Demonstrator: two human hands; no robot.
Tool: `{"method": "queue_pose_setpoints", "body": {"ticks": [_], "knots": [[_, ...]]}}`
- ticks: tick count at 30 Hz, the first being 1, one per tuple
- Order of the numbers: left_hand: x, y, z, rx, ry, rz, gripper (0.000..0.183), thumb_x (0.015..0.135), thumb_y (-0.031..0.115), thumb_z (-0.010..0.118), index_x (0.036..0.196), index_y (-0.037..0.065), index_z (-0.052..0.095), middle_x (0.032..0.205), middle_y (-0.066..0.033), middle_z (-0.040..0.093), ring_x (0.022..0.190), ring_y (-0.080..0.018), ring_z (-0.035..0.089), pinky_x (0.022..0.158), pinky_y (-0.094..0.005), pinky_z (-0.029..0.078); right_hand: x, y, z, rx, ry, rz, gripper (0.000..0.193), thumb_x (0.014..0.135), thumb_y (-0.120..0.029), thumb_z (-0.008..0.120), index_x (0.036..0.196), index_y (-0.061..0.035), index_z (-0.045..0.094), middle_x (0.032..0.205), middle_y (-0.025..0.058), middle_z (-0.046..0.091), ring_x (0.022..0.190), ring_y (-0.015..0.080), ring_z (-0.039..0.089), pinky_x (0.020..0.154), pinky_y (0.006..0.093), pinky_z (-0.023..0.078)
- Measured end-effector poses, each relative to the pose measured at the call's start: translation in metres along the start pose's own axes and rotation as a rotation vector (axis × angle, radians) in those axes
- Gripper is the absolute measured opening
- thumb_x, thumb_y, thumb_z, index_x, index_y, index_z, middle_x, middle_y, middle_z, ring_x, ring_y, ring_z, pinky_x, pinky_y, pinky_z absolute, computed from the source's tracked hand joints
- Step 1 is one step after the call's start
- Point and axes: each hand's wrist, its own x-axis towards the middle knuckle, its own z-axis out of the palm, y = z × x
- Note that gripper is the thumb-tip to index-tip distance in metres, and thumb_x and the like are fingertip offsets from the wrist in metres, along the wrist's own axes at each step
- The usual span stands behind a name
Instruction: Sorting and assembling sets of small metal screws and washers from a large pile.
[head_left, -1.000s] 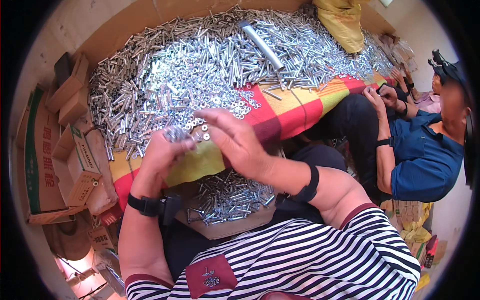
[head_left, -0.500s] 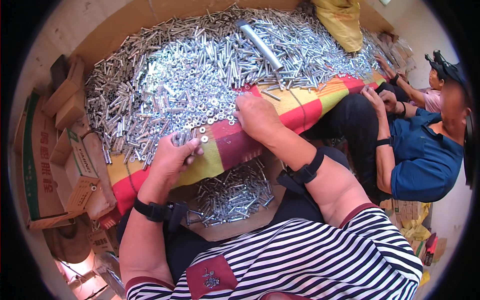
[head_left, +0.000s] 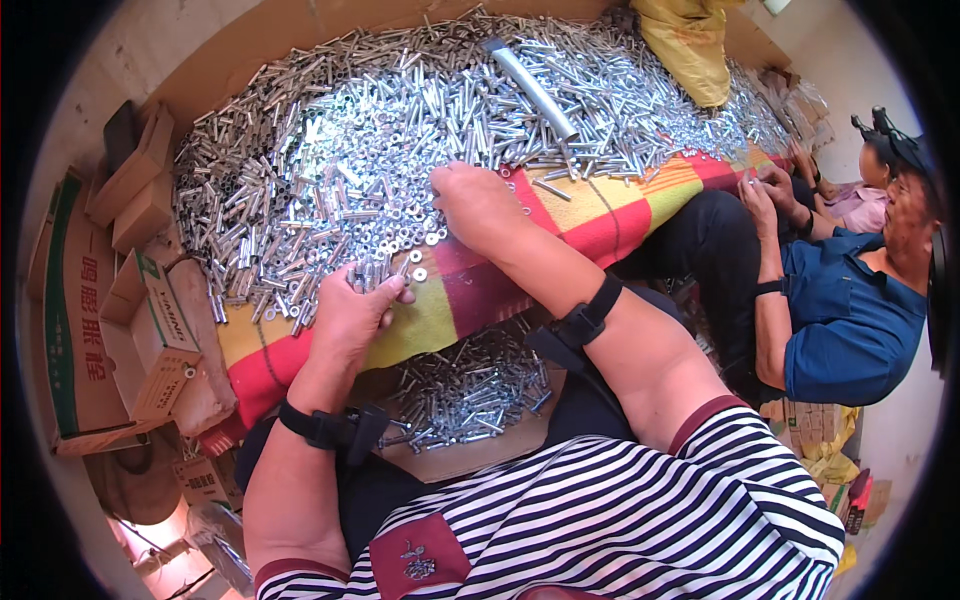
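Note:
My left hand (head_left: 350, 308) is closed around several metal expansion bolts (head_left: 372, 272), their shiny shafts showing above the thumb at the near edge of the heap. To its right, my right hand (head_left: 478, 208) reaches to the border of the pile, fingers curled down among small nuts and washers. What lies between those fingertips is hidden. Loose washers (head_left: 419, 274) rest on the checked blanket (head_left: 470, 290) between the two hands. Beyond spreads a wide heap of metal sleeves and bolts (head_left: 330, 130).
Below the blanket, a cardboard box (head_left: 470, 460) holds more bolts. A grey metal bar (head_left: 535, 92) lies across the heap, near a yellow sack (head_left: 690, 50). Cardboard boxes (head_left: 150, 330) stand at left. On the right sits a co-worker in a blue shirt (head_left: 850, 320), with another person behind.
My right hand has moved left and slightly away, from the blanket's edge to the nuts and washers. The left hand keeps its grip on the bolts. The view has shifted slightly.

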Motion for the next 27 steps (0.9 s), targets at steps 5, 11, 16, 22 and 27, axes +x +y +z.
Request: {"method": "queue_pose_setpoints", "body": {"ticks": [5, 11, 16, 22, 27], "knots": [[0.001, 0.001, -0.004, 0.007, 0.004, -0.019, 0.018, 0.084, 0.008, 0.067, 0.098, 0.003, 0.056, 0.075, -0.0056, 0.068, 0.046, -0.0046, 0.047, 0.041, -0.0180, 0.033, -0.004, -0.004, -0.003, -0.147, -0.049, -0.032, 0.008, 0.081, -0.004, 0.051, 0.086, -0.0040, 0.057, 0.085, 0.0160, 0.060, 0.079, 0.0327, 0.064, 0.067, 0.0424, 0.052], [0.002, -0.006, -0.009, 0.085, 0.025, 0.017, 0.020, 0.083, 0.005, 0.066, 0.099, 0.000, 0.056, 0.079, -0.0065, 0.069, 0.047, -0.0057, 0.048, 0.043, -0.0189, 0.036, -0.011, -0.007, -0.005, -0.094, -0.015, -0.055, 0.007, 0.081, -0.008, 0.057, 0.086, -0.0043, 0.054, 0.082, 0.0145, 0.056, 0.077, 0.0354, 0.061, 0.064, 0.0455, 0.048], [0.004, -0.007, 0.004, 0.043, 0.135, 0.022, 0.019, 0.080, 0.005, 0.069, 0.093, -0.001, 0.058, 0.077, -0.0068, 0.068, 0.046, -0.0050, 0.049, 0.040, -0.0193, 0.035, -0.017, -0.005, -0.008, -0.097, -0.011, -0.085, 0.005, 0.080, -0.004, 0.053, 0.085, -0.0046, 0.054, 0.081, 0.0140, 0.055, 0.076, 0.0357, 0.061, 0.063, 0.0458, 0.048], [0.012, -0.005, 0.020, -0.134, -0.018, -0.012, 0.017, 0.081, 0.004, 0.069, 0.093, 0.000, 0.058, 0.075, -0.0053, 0.067, 0.047, -0.0051, 0.050, 0.040, -0.0195, 0.034, -0.028, 0.004, -0.009, 0.021, 0.106, -0.055, 0.010, 0.077, -0.006, 0.062, 0.081, -0.0038, 0.054, 0.081, 0.0142, 0.056, 0.070, 0.0339, 0.059, 0.059, 0.0414, 0.048], [0.013, -0.008, 0.014, -0.135, -0.006, 0.047, 0.016, 0.080, 0.003, 0.069, 0.091, 0.000, 0.059, 0.073, -0.0048, 0.066, 0.047, -0.0051, 0.049, 0.040, -0.0194, 0.034, -0.033, 0.003, -0.027, 0.949, -0.161, 0.284, 0.010, 0.081, -0.004, 0.066, 0.087, -0.0018, 0.058, 0.065, 0.0034, 0.057, 0.052, 0.0103, 0.051, 0.047, 0.0233, 0.041]]}}
